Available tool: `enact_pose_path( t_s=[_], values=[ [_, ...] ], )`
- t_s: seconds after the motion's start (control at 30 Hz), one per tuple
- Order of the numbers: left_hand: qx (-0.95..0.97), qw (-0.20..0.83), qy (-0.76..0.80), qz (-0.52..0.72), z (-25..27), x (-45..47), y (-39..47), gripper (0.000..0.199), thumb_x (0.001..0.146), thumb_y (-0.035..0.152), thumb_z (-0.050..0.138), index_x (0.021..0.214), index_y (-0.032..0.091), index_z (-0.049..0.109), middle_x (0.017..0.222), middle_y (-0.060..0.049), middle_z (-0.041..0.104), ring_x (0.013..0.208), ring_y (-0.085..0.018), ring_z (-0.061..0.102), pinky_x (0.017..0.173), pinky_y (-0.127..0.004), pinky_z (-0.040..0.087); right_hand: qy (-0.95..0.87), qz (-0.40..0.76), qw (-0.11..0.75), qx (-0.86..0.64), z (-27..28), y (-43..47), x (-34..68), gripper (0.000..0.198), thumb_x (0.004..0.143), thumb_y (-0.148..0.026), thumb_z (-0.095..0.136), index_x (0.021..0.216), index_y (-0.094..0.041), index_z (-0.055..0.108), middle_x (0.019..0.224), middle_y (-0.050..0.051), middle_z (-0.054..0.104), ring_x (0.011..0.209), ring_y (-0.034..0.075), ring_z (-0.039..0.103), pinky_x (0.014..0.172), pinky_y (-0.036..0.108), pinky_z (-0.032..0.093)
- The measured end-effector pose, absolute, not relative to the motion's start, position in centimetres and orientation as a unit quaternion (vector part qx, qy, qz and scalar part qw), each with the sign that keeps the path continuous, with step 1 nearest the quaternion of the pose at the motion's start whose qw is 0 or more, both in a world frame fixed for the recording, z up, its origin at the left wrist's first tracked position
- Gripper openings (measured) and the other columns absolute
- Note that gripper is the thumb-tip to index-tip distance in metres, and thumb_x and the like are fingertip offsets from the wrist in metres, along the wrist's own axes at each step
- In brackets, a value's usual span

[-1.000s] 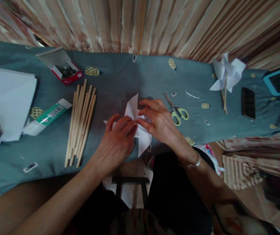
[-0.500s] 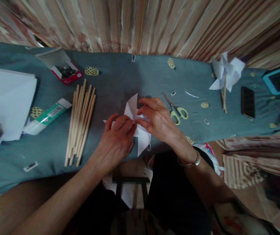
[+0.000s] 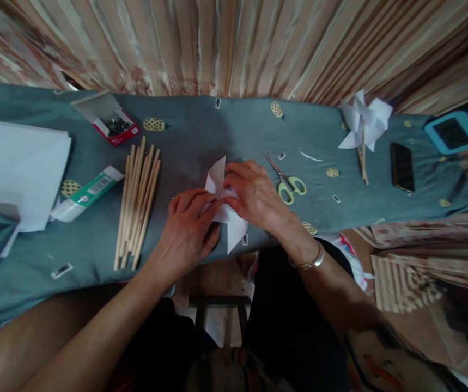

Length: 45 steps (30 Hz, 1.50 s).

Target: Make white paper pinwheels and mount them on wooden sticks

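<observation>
Pleated curtains [image 3: 201, 49] form the background behind your bench [image 3: 193, 136], which is covered with a grey-green cloth patterned with yellow pineapples. Locate the white paper pinwheel [image 3: 237, 228] in front of you, at the near edge of the bench, under both hands. Your left hand [image 3: 190, 220] is palm down, partly curled; its fingers are bent over the left side of the paper, their tips reaching toward the centre, with the thumb set apart from them. Whether it grips or only presses cannot be told. Your right hand [image 3: 250, 193] is nearly closed, thumb and fingertips together on the folded paper at the centre, so that it has hold of the pinwheel there; a bracelet [image 3: 309, 264] encircles that wrist. One vane points away from you between the hands; another points toward you. Just beside your right hand lie the scissors [image 3: 286, 179], blades away from you, with a paper sliver [image 3: 310, 156] near them. Farther right are a second pinwheel [image 3: 366, 120] with a stick, a phone [image 3: 402, 167] and a blue-framed device [image 3: 454, 133]. To your left are the bundled sticks [image 3: 138, 207], an open red box [image 3: 115, 128] of small dark pieces, a green-and-white pack [image 3: 90, 193] and stacked paper sheets [image 3: 17, 169].
</observation>
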<state>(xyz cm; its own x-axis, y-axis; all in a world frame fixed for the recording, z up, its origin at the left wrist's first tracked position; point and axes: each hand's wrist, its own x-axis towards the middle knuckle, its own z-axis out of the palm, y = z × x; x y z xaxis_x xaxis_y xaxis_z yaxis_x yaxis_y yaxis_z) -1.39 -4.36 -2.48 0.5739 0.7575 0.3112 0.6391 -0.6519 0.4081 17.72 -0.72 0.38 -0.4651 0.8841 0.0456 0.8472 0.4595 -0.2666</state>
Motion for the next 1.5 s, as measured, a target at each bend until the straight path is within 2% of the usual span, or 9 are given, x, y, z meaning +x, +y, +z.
enact_pose_path(
  t_s=[0.17, 0.33, 0.5, 0.6, 0.7, 0.87, 1.03, 1.23, 1.5],
  values=[
    [0.819, 0.182, 0.467, 0.281, -1.5, -3.4, -4.5, 0.044, 0.088, 0.03, 0.059, 0.129, 0.016, 0.057, 0.12, -0.015, 0.063, 0.116, -0.033, 0.057, 0.098, -0.051, 0.049, -0.833, 0.124, 0.107, -0.528, -0.2, -0.3, 18.0, 0.049, 0.082, -0.017, 0.067, 0.129, -0.013, 0.054, 0.14, 0.018, 0.052, 0.123, 0.034, 0.05, 0.101, 0.051, 0.042],
    [0.742, 0.259, 0.54, 0.302, -1.0, -5.4, -4.7, 0.044, 0.087, 0.031, 0.059, 0.128, 0.017, 0.058, 0.103, -0.01, 0.07, 0.093, -0.024, 0.068, 0.088, -0.041, 0.054, -0.839, 0.163, 0.081, -0.512, 0.1, 0.5, 17.9, 0.065, 0.081, -0.014, 0.064, 0.141, -0.011, 0.043, 0.136, 0.017, 0.056, 0.124, 0.032, 0.052, 0.107, 0.049, 0.041],
    [0.547, 0.497, 0.586, 0.333, -1.0, -5.4, -5.9, 0.056, 0.081, 0.039, 0.067, 0.131, 0.018, 0.054, 0.084, -0.006, 0.073, 0.072, -0.023, 0.071, 0.071, -0.039, 0.057, -0.844, 0.161, 0.028, -0.511, 0.9, 0.9, 17.2, 0.068, 0.08, -0.009, 0.06, 0.145, -0.005, 0.038, 0.134, 0.019, 0.059, 0.124, 0.031, 0.055, 0.109, 0.045, 0.041],
    [0.367, 0.635, 0.547, 0.404, -0.5, -4.2, -7.0, 0.078, 0.071, 0.029, 0.078, 0.139, 0.019, 0.042, 0.095, -0.008, 0.074, 0.091, -0.026, 0.073, 0.081, -0.04, 0.059, -0.838, 0.167, 0.019, -0.519, 1.0, 1.1, 17.0, 0.071, 0.08, -0.009, 0.06, 0.146, -0.005, 0.035, 0.134, 0.02, 0.058, 0.123, 0.03, 0.057, 0.107, 0.044, 0.043],
    [0.221, 0.701, 0.519, 0.436, 0.3, -2.8, -7.8, 0.078, 0.073, 0.014, 0.073, 0.142, 0.02, 0.036, 0.106, -0.009, 0.073, 0.108, -0.026, 0.07, 0.098, -0.044, 0.053, -0.836, 0.179, 0.025, -0.519, 0.9, 1.2, 17.1, 0.071, 0.079, -0.01, 0.06, 0.146, -0.008, 0.035, 0.137, 0.02, 0.057, 0.123, 0.03, 0.057, 0.105, 0.045, 0.044],
    [0.161, 0.744, 0.484, 0.431, 1.2, -1.1, -8.1, 0.064, 0.077, 0.007, 0.069, 0.134, 0.022, 0.044, 0.111, -0.01, 0.072, 0.12, -0.025, 0.064, 0.113, -0.047, 0.041, -0.83, 0.189, 0.033, -0.524, 0.8, 1.4, 17.0, 0.073, 0.078, -0.009, 0.059, 0.147, -0.008, 0.035, 0.141, 0.019, 0.055, 0.125, 0.029, 0.056, 0.106, 0.042, 0.043],
    [0.142, 0.769, 0.45, 0.43, 0.9, 0.2, -7.5, 0.052, 0.076, 0.008, 0.07, 0.123, 0.021, 0.052, 0.125, -0.009, 0.066, 0.131, -0.022, 0.055, 0.116, -0.041, 0.036, -0.82, 0.215, 0.053, -0.528, 0.7, 1.6, 17.1, 0.071, 0.077, -0.011, 0.062, 0.144, -0.004, 0.038, 0.127, 0.019, 0.064, 0.114, 0.028, 0.062, 0.098, 0.041, 0.047],
    [0.137, 0.769, 0.445, 0.439, 0.2, 0.9, -6.8, 0.036, 0.075, 0.012, 0.071, 0.106, 0.025, 0.058, 0.112, -0.003, 0.07, 0.124, -0.019, 0.059, 0.113, -0.04, 0.038, -0.824, 0.229, 0.121, -0.504, -0.6, 1.7, 17.8, 0.065, 0.074, -0.011, 0.063, 0.137, -0.008, 0.045, 0.118, 0.015, 0.068, 0.105, 0.025, 0.065, 0.091, 0.039, 0.05],
    [0.124, 0.761, 0.449, 0.451, 0.4, 1.7, -6.2, 0.025, 0.079, 0.01, 0.065, 0.102, 0.02, 0.06, 0.109, -0.005, 0.07, 0.122, -0.019, 0.06, 0.113, -0.04, 0.038, -0.808, 0.246, 0.152, -0.514, -0.9, 1.3, 17.9, 0.061, 0.079, -0.014, 0.06, 0.138, -0.008, 0.046, 0.117, 0.013, 0.068, 0.1, 0.022, 0.066, 0.086, 0.034, 0.051]
  ],
)
